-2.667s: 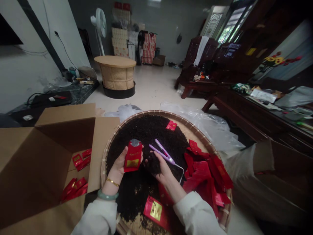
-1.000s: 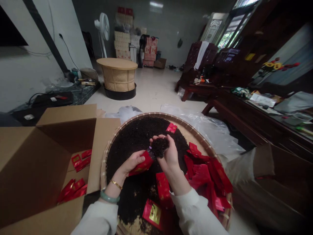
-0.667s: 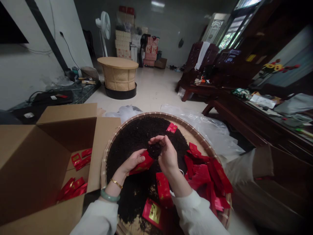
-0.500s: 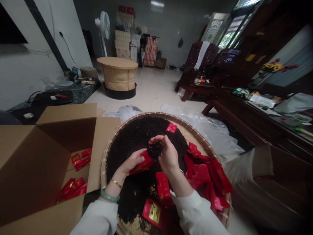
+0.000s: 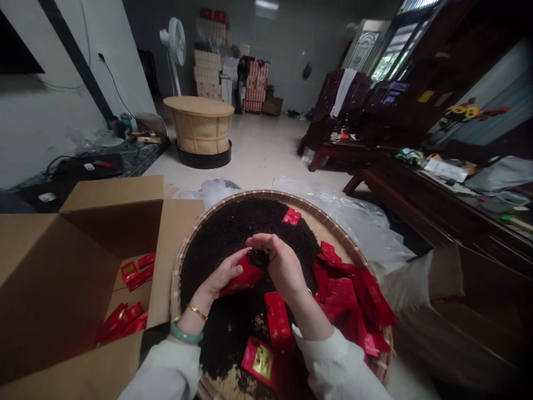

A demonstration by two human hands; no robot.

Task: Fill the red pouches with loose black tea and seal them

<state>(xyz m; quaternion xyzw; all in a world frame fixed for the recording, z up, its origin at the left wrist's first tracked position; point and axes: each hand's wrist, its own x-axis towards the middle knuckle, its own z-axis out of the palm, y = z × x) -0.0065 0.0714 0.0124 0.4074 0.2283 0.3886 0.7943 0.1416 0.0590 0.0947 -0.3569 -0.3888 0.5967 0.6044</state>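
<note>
Nearest, at 6 o'clock on the round woven tray (image 5: 328, 230), a gold-labelled packet (image 5: 263, 361) is laid, with a red packet (image 5: 278, 322) just beyond it; a heap of red packets (image 5: 341, 294) is piled at 3 o'clock. Over the tray's middle, a red pouch (image 5: 244, 276) is clamped in the grip of the left hand (image 5: 225, 275), its visible side plain red and leaned toward 2 o'clock. Its mouth is hidden by the right hand (image 5: 287, 269), whose grip is curled around a handful of dark leaves (image 5: 258, 257). At 9 o'clock, packets are held in an open carton (image 5: 37, 278). Past the rim, plastic sheeting (image 5: 341, 205) is spread at 1 o'clock; farther off, a basket stand (image 5: 202, 133), then a fan (image 5: 178, 41), are seen at 11 o'clock.
</note>
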